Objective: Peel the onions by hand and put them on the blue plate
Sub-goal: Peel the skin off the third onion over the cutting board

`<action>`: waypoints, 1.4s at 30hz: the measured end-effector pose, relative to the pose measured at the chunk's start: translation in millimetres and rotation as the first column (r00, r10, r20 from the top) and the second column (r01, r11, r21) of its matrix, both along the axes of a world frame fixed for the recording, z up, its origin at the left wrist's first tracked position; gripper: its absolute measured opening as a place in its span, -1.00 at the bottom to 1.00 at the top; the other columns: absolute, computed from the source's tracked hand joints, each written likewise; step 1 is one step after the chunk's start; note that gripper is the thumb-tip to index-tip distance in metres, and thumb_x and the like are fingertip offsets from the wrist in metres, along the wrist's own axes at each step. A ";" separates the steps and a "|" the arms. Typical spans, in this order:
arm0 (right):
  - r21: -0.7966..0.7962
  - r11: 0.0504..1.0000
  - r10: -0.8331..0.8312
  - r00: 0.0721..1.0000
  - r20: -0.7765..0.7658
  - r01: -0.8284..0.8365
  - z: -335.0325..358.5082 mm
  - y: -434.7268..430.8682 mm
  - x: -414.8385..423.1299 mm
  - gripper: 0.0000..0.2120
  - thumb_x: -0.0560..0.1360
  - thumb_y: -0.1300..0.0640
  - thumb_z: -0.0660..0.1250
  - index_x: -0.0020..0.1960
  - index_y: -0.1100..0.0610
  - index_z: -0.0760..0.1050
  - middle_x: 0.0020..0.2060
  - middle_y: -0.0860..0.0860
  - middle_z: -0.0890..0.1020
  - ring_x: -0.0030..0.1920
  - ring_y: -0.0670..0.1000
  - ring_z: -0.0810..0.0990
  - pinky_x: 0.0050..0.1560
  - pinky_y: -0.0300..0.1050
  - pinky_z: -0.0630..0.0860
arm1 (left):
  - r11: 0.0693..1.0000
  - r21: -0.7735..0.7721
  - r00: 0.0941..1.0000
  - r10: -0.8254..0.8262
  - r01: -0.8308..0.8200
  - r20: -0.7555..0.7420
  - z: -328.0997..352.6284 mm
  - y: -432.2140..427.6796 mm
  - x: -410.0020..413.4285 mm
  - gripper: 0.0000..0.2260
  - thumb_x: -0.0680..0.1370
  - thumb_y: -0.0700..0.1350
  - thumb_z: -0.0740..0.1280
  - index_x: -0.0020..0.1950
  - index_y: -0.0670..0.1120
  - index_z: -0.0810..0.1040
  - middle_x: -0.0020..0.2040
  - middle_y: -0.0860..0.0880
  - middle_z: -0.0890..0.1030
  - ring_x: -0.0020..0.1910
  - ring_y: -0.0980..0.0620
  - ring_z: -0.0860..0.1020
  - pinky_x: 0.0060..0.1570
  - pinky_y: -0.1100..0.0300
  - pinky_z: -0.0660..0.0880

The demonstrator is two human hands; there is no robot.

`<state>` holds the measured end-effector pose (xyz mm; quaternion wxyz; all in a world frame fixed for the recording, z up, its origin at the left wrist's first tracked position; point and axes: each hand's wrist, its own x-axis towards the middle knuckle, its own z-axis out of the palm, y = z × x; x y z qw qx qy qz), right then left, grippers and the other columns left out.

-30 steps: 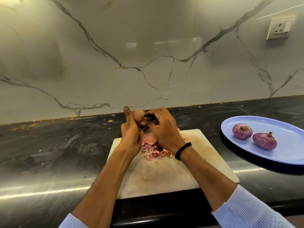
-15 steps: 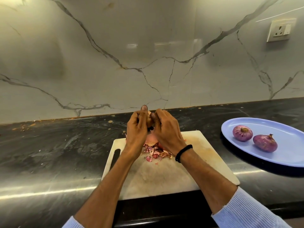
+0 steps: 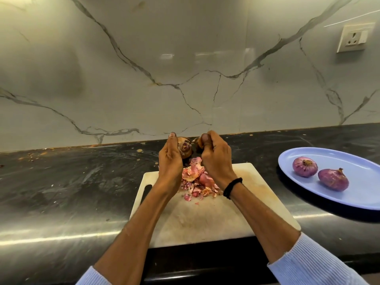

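My left hand [image 3: 169, 159] holds a partly peeled onion [image 3: 185, 148] above the far edge of the white cutting board [image 3: 205, 219]. Just right of it, my right hand [image 3: 216, 159] pinches a brown strip of onion skin [image 3: 198, 143] pulled off the onion. A heap of pink and brown peels [image 3: 196, 181] lies on the board under both hands. Two peeled purple onions [image 3: 305, 166] [image 3: 333, 179] rest side by side on the blue plate [image 3: 349, 198] at the right.
The board and plate sit on a dark glossy counter [image 3: 72, 182] against a marble-patterned wall. A wall socket [image 3: 352, 39] is at the upper right. Small peel scraps [image 3: 33, 155] dot the counter's back edge at the left.
Both hands rose a little off the board and drew slightly apart; the right hand has torn a piece of skin away from the onion held by the left.
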<state>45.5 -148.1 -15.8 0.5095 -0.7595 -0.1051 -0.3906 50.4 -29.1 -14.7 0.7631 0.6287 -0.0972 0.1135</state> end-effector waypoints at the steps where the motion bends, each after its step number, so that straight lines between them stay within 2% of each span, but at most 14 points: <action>1: 0.008 1.000 0.010 1.000 0.000 -0.010 0.6 0.2 -1.2 -0.79 0.66 0.19 0.22 -0.15 0.10 0.44 -0.31 -0.13 0.52 -0.31 -0.17 0.49 -0.33 -0.34 0.40 | 1.000 -0.029 1.000 0.007 -0.007 -0.017 0.0 0.5 1.2 -0.44 0.64 0.26 0.08 0.16 -0.21 0.55 -0.01 -0.23 0.63 -0.15 0.08 0.61 -0.20 0.28 0.54; 3: 0.030 0.998 0.047 0.999 -0.012 -0.046 1.3 0.4 -2.6 -0.92 0.60 0.22 0.33 -0.06 0.09 0.49 -0.20 -0.08 0.60 -0.18 -0.13 0.59 -0.19 -0.28 0.55 | 0.997 -0.069 0.999 0.021 -0.024 -0.037 0.7 0.7 2.9 -0.46 0.64 0.26 0.08 0.20 -0.18 0.53 0.02 -0.19 0.63 -0.10 0.07 0.61 -0.23 0.32 0.54; 5: 0.031 0.998 0.046 0.999 -0.011 -0.046 1.5 1.2 -2.7 -0.85 0.54 0.27 0.39 0.05 0.09 0.51 -0.05 -0.02 0.62 -0.03 -0.10 0.60 -0.03 -0.29 0.57 | 0.995 -0.089 0.999 0.032 -0.036 -0.044 1.9 0.1 2.9 -0.46 0.60 0.28 0.09 0.19 -0.15 0.54 0.05 -0.19 0.63 -0.02 -0.01 0.63 -0.20 0.32 0.56; 7: 0.015 1.000 0.028 1.000 0.003 -0.028 1.1 1.7 -2.6 -0.85 0.54 0.26 0.39 0.10 0.12 0.53 0.01 0.00 0.62 0.02 -0.09 0.59 0.01 -0.30 0.55 | 0.995 -0.090 0.999 0.033 -0.037 -0.042 3.4 -0.2 1.7 -0.43 0.54 0.33 0.11 0.16 -0.12 0.55 0.07 -0.19 0.63 0.05 -0.07 0.64 -0.11 0.27 0.58; 11: -0.006 0.998 0.067 0.998 0.005 -0.067 0.1 3.4 -2.1 -0.86 0.61 0.08 0.33 0.11 0.12 0.55 0.01 0.01 0.63 0.03 -0.06 0.60 -0.01 -0.30 0.56 | 0.996 -0.085 1.000 0.015 -0.016 -0.013 2.7 2.4 1.6 -0.37 0.53 0.35 0.12 0.18 -0.18 0.55 0.05 -0.22 0.65 0.05 -0.10 0.67 0.08 0.09 0.62; 15: -0.050 0.988 0.149 0.989 0.010 -0.148 -0.3 8.7 -3.9 -0.78 0.56 0.00 0.38 0.11 0.13 0.56 0.00 0.01 0.65 0.04 -0.06 0.62 0.01 -0.27 0.58 | 0.998 -0.052 0.998 0.022 -0.019 0.051 0.2 4.8 2.2 -0.37 0.60 0.31 0.09 0.04 -0.28 0.56 -0.08 -0.25 0.63 -0.09 -0.12 0.64 -0.05 0.11 0.61; 18: -0.058 0.990 0.128 0.990 0.054 -0.125 -2.3 10.2 -3.1 -0.81 0.55 0.07 0.41 0.07 0.17 0.57 -0.03 0.03 0.65 0.01 -0.05 0.62 0.01 -0.25 0.59 | 0.999 -0.022 0.996 0.026 -0.025 0.083 0.0 3.8 0.8 -0.34 0.60 0.30 0.09 -0.01 -0.34 0.52 -0.18 -0.23 0.58 -0.21 -0.01 0.59 -0.14 0.18 0.55; 23: -0.081 0.996 0.041 0.996 0.080 -0.035 -3.3 9.2 -3.1 -0.96 0.59 0.26 0.34 0.03 0.20 0.56 -0.12 -0.05 0.60 -0.08 -0.22 0.56 -0.08 -0.42 0.51 | 0.998 -0.048 0.999 0.033 -0.033 0.009 2.0 0.2 -1.8 -0.30 0.60 0.32 0.09 0.06 -0.36 0.53 -0.03 -0.37 0.60 -0.02 -0.25 0.64 0.05 0.01 0.63; 26: -0.063 0.996 0.058 0.998 0.037 -0.056 -2.8 8.5 -4.2 -0.94 0.59 0.29 0.33 0.04 0.19 0.55 -0.11 -0.05 0.60 -0.07 -0.15 0.58 -0.06 -0.34 0.56 | 0.995 -0.090 0.998 0.045 -0.049 -0.047 4.1 0.2 -1.3 -0.34 0.60 0.31 0.11 -0.01 -0.31 0.58 -0.05 -0.30 0.66 -0.01 -0.22 0.65 0.09 0.00 0.63; 28: -0.036 0.995 0.095 0.995 -0.013 -0.096 -1.8 8.0 -5.2 -0.93 0.59 0.24 0.33 0.07 0.15 0.54 -0.08 -0.05 0.61 -0.02 -0.11 0.60 -0.02 -0.25 0.59 | 0.990 -0.130 0.997 0.050 -0.058 -0.064 5.4 1.6 -0.7 -0.42 0.61 0.28 0.14 -0.03 -0.24 0.61 -0.05 -0.28 0.67 -0.01 -0.18 0.66 0.04 0.08 0.64; 31: 0.072 0.975 0.219 0.968 -0.125 -0.211 -0.1 9.1 -5.7 -0.79 0.58 0.01 0.35 0.16 0.08 0.53 0.01 -0.07 0.63 0.05 -0.10 0.62 0.06 -0.13 0.63 | 0.985 -0.171 0.999 0.032 -0.036 -0.025 5.8 3.1 -1.1 -0.48 0.64 0.20 0.15 0.10 -0.25 0.60 0.00 -0.23 0.68 0.01 -0.10 0.66 -0.05 0.15 0.63; 33: 0.147 0.955 0.282 0.942 -0.179 -0.258 1.2 9.7 -4.3 -0.57 0.49 -0.17 0.34 0.23 0.07 0.52 0.08 -0.05 0.64 0.10 -0.08 0.63 0.09 -0.04 0.64 | 0.983 -0.185 1.000 0.012 -0.014 -0.014 6.0 3.2 -0.5 -0.56 0.65 0.14 0.16 0.16 -0.20 0.61 0.03 -0.15 0.70 0.07 -0.09 0.67 0.03 0.08 0.64; 35: 0.185 0.947 0.298 0.933 -0.202 -0.262 2.0 8.4 -1.7 -0.44 0.44 -0.23 0.35 0.29 0.10 0.52 0.11 -0.02 0.64 0.13 -0.05 0.63 0.12 0.02 0.63 | 0.981 -0.195 1.000 -0.007 0.005 -0.013 6.5 2.5 -0.1 -0.67 0.66 0.06 0.19 0.15 -0.12 0.63 0.07 -0.12 0.70 0.12 -0.09 0.66 0.17 -0.07 0.59; 42: 0.234 0.937 0.301 0.942 -0.151 -0.261 2.7 3.5 0.0 -0.70 0.53 0.14 0.43 0.25 0.14 0.57 0.09 0.01 0.67 0.13 -0.05 0.64 0.17 -0.06 0.61 | 0.979 -0.183 0.996 -0.091 0.090 0.000 10.9 3.3 -5.8 -0.75 0.65 -0.05 0.22 0.21 -0.07 0.63 0.12 -0.09 0.69 0.16 -0.07 0.65 0.20 -0.09 0.58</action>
